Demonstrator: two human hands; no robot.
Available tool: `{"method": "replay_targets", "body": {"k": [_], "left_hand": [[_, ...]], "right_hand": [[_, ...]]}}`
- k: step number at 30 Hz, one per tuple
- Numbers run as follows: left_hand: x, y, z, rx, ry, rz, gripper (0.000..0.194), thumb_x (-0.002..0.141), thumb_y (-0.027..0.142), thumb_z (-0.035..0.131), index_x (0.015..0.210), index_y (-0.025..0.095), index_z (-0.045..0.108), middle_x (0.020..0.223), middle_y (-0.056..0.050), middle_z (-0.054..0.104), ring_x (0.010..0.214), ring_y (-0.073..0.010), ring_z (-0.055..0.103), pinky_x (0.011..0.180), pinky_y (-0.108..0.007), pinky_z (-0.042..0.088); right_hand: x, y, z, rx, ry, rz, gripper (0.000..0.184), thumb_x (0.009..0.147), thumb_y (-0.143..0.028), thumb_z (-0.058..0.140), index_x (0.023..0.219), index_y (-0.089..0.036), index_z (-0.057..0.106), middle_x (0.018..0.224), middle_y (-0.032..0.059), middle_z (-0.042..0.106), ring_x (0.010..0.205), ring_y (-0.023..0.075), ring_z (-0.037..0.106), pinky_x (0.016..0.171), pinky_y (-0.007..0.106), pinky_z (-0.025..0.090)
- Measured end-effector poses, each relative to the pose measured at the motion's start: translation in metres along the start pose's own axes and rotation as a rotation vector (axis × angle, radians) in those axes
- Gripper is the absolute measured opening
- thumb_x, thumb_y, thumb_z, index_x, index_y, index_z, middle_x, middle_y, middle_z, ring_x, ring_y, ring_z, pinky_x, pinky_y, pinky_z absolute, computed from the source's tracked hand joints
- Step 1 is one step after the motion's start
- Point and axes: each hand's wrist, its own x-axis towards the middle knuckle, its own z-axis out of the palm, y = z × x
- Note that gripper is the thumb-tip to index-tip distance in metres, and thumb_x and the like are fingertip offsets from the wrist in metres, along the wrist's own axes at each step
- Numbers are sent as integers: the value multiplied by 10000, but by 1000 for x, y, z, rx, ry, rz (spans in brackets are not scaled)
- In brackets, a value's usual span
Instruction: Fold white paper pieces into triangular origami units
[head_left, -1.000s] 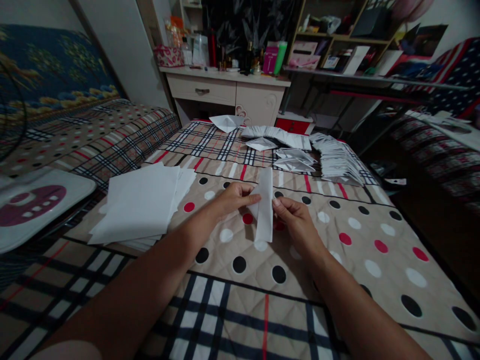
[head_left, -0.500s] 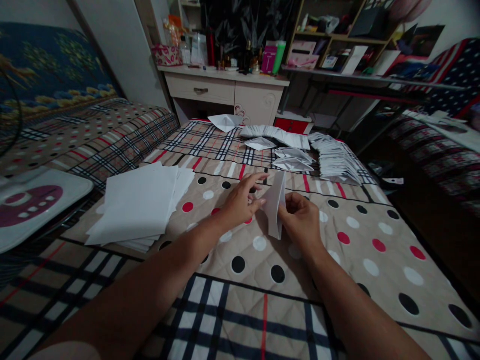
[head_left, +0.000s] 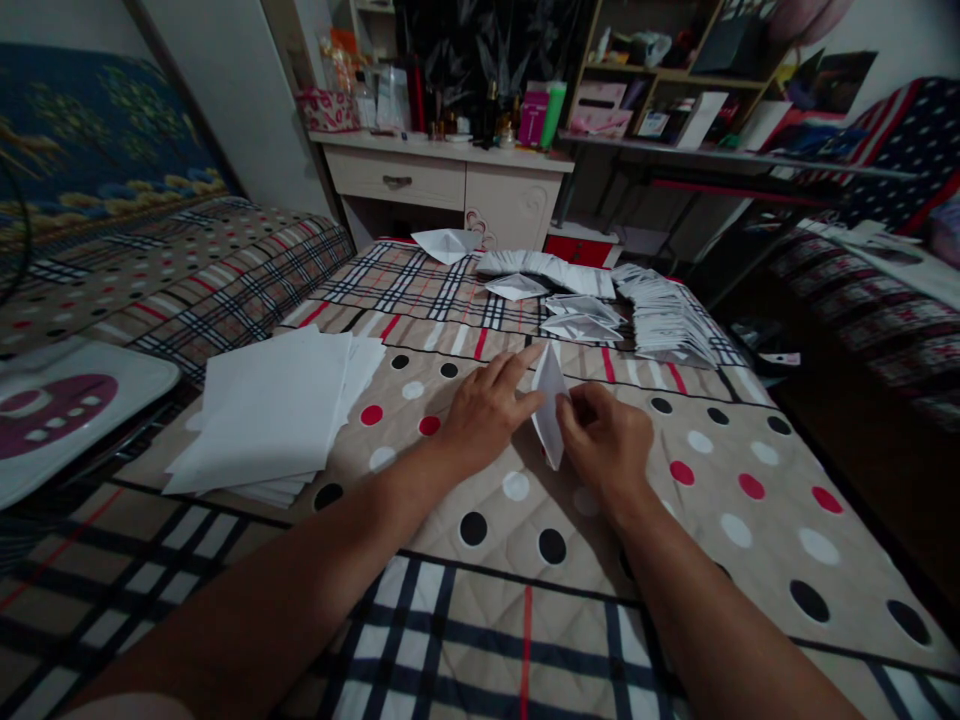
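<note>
A small piece of folded white paper (head_left: 550, 395) stands on edge over the dotted bedcover, narrowed to a pointed shape with a slit-like opening. My right hand (head_left: 609, 435) pinches its right side between thumb and curled fingers. On the other side, my left hand (head_left: 491, 408) grips the paper with its fingertips near the top point and its thumb against the left face. Left of my hands lies a loose stack of flat white sheets (head_left: 270, 400). Beyond them, folded paper pieces (head_left: 581, 320) lie on the cover.
Long rows of folded papers (head_left: 667, 315) run along the far right of the bed. A single folded paper (head_left: 448, 244) lies near the far edge. A white dresser (head_left: 405, 180) with bottles stands behind. At the left is a white appliance with a purple panel (head_left: 56, 412).
The folded paper has gone from a taller, opened-out shape to a narrower pointed one. My left fingers have closed in against it, while my right hand keeps its pinch.
</note>
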Motion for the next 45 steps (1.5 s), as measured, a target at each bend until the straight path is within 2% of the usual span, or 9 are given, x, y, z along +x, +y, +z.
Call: {"method": "replay_targets", "body": {"k": [4, 7, 11, 17, 26, 31, 34, 41, 45], "left_hand": [[0, 3, 0, 29, -83, -113, 230, 913, 187, 515, 1044, 248, 694, 1484, -88, 412, 1199, -285, 492, 885, -422, 503], [0, 3, 2, 34, -279, -130, 264, 914, 170, 482, 1037, 242, 705, 1172, -114, 614, 1001, -252, 579, 791, -378, 507], [-1, 0, 1, 22, -409, -99, 301, 867, 129, 498, 1045, 256, 705, 865, -83, 628, 912, -253, 595, 702, -340, 485], [-3, -7, 3, -91, -346, -65, 280, 771, 267, 683, 1048, 262, 722, 904, -84, 625, 925, -264, 592, 720, -352, 486], [-6, -14, 19, -647, -45, -218, 28, 682, 115, 694, 688, 142, 696, 818, -49, 634, 741, -154, 601, 637, -242, 443], [-3, -13, 20, -882, -88, -494, 170, 675, 270, 721, 656, 121, 643, 612, 3, 568, 559, -106, 511, 509, -206, 375], [-2, -13, 21, -1103, -140, -661, 224, 685, 317, 706, 741, 111, 639, 625, 4, 586, 529, -102, 522, 499, -207, 405], [-3, -16, 27, -1201, -114, -645, 396, 656, 310, 755, 985, 131, 625, 843, -36, 667, 722, -151, 630, 613, -231, 501], [-3, -16, 28, -1162, -112, -677, 332, 710, 312, 704, 981, 136, 627, 820, -27, 663, 717, -147, 634, 601, -223, 503]], "right_hand": [[-4, -2, 1, 48, -10, -35, 217, 860, -362, 538, 770, -200, 650, 614, 23, 656, 542, 155, 580, 547, 262, 341], [-5, -3, 2, 117, -33, -50, 215, 870, -350, 524, 785, -195, 645, 629, 25, 655, 561, 159, 591, 557, 264, 353], [-4, -2, 2, 126, -49, -31, 194, 851, -331, 537, 779, -192, 651, 629, 29, 655, 563, 163, 586, 554, 267, 348], [3, 5, 1, 158, -54, 103, 158, 794, -342, 586, 729, -207, 635, 593, 5, 625, 548, 162, 563, 538, 264, 344], [10, 10, 6, 775, -175, 466, 165, 682, -275, 684, 599, -192, 568, 483, -35, 520, 424, 102, 425, 422, 231, 291], [7, 11, 11, 961, -212, 372, 405, 837, -515, 586, 606, -183, 592, 519, -6, 548, 490, 110, 473, 489, 233, 360], [6, 9, 13, 1063, -281, 331, 352, 790, -536, 659, 739, -188, 656, 588, -9, 581, 562, 125, 520, 542, 237, 412], [3, 7, 20, 1085, -315, 478, 317, 651, -430, 800, 701, -166, 633, 552, -28, 550, 488, 95, 462, 450, 214, 343], [2, 7, 22, 1063, -259, 425, 313, 667, -412, 792, 813, -177, 644, 688, -8, 610, 540, 104, 504, 496, 232, 405]]}}
